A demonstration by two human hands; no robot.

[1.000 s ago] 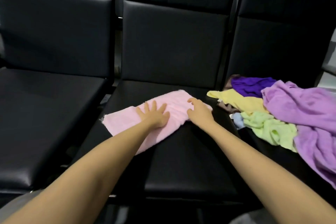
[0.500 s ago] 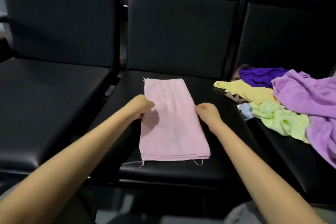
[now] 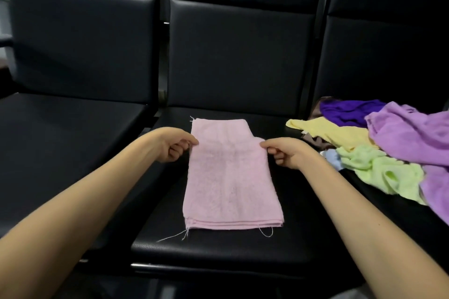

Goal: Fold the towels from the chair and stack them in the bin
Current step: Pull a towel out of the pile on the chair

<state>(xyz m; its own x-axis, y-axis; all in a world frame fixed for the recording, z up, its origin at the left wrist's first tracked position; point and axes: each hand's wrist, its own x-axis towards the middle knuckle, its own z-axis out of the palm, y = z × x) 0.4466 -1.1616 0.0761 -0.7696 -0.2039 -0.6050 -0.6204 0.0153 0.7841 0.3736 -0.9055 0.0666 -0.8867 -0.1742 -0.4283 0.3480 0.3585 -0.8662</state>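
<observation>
Pinching the left edge of the folded pink towel (image 3: 230,184) between thumb and curled fingers (image 3: 177,153), our left hand (image 3: 173,147) mirrors our right hand (image 3: 285,154), which pinches the right edge; the towel lies on the middle chair seat (image 3: 218,247), a crumpled towel pile (image 3: 388,143) rightward.

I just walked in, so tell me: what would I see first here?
The pink towel, folded into a long strip on the middle black seat, stands out most. The left hand and right hand pinch its side edges. Right of it lies a bright heap of towels, purple, yellow and green.
</observation>
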